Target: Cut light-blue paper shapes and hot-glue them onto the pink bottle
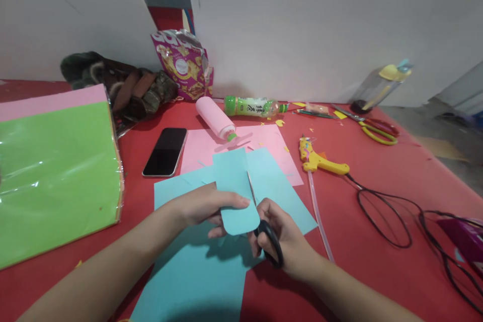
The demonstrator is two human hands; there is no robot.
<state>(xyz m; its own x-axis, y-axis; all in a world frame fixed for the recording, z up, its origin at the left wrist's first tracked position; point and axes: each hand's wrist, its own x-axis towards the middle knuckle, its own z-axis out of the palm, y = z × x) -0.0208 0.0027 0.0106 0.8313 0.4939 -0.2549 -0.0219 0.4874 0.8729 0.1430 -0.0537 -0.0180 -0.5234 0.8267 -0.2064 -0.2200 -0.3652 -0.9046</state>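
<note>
My left hand (pixel 222 206) pinches a light-blue paper piece (pixel 231 168) with rounded near corners, thumb on top and fingers underneath. In my right hand (pixel 281 231) are black-handled scissors (pixel 277 249), their visible blade lying along the piece's right edge. Whether the blades are fully closed I cannot tell. Beneath both hands lie larger light-blue sheets (pixel 211 282), with thin blue offcuts scattered about. A pink sheet (pixel 271 136) shows behind them. On it rests the neck end of a pink-wrapped bottle (pixel 215 116) with a green neck.
Left are a black phone (pixel 165 152) and a plastic pack of coloured paper (pixel 56 176). Behind lie a snack bag (pixel 184 65) and a green-labelled bottle (pixel 254 106). At right are a yellow glue gun (pixel 320 162), its cable (pixel 396 195), larger scissors (pixel 373 128) and a clear bottle (pixel 379 88).
</note>
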